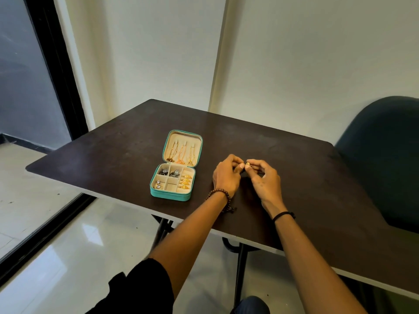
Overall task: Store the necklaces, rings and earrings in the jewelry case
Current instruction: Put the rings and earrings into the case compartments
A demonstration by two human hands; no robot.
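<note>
Against pale walls (158, 53), lying open by the near edge of the dark brown rectangular table (306, 177): teal square zipped jewelry case (169, 196), partly filled. Over the table's middle, pinching a small round gold jewelry piece (247, 164) between curled fingertips of left hand (226, 177) and right hand (266, 184).

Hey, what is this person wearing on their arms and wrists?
The left wrist carries a brown wooden bead bracelet with a short dangling end. The right wrist has a thin black band. A black short sleeve covers the left upper arm. Both forearms are bare.
</note>
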